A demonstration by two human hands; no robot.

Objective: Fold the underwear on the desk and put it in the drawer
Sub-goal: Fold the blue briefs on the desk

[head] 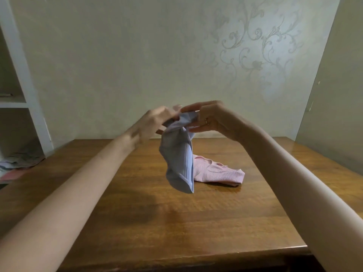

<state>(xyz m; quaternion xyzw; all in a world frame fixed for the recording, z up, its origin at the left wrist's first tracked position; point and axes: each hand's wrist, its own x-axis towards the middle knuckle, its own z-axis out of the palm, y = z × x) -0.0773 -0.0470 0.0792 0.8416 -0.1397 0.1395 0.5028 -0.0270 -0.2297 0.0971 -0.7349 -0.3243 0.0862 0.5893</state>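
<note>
A pale blue ribbed pair of underwear [179,163] hangs in the air above the wooden desk [176,222], its lower end close to the desk top. My left hand [155,122] grips its top edge from the left, blurred by motion. My right hand [212,120], with a ring on one finger, pinches the same top edge from the right. A pink ribbed pair of underwear [218,171] lies crumpled flat on the desk just behind and to the right of the blue one. No drawer is in view.
A white shelf unit [25,79] stands at the left, with folded cloth [21,160] on its lower level. A patterned wall [176,55] backs the desk. A plain panel [334,95] rises at the right edge.
</note>
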